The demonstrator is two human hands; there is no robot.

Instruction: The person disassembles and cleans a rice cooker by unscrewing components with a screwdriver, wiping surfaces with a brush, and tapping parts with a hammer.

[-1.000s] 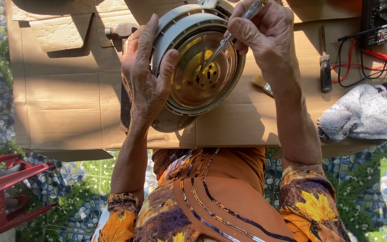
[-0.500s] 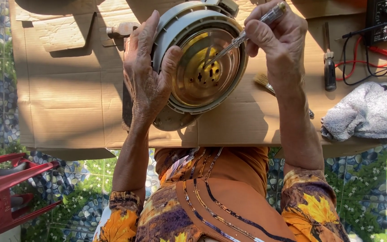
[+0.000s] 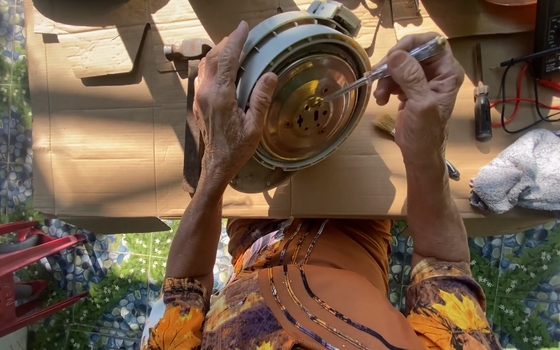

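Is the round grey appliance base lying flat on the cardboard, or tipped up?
Tipped up: the left hand holds the round base on edge, its brass underside facing the camera.

Lighting: strong direct sunlight, bright overall. Hard-edged shadows fall on the cardboard sheet [image 3: 118,155], with a large dark one across its 12 o'clock edge and a narrower band at 9 o'clock of the left hand [image 3: 228,123]. Glare sits on the brass-coloured disc [image 3: 306,110], strongest toward 3 o'clock, and a bright glint runs along the screwdriver [image 3: 384,68]. The white cloth [image 3: 533,172] at 3 o'clock is near overexposure. Focus is sharp at centre; no motion blur. Mild wide-angle stretching shows at the frame corners, where the red plastic chair [image 3: 8,285] at 8 o'clock softens slightly.
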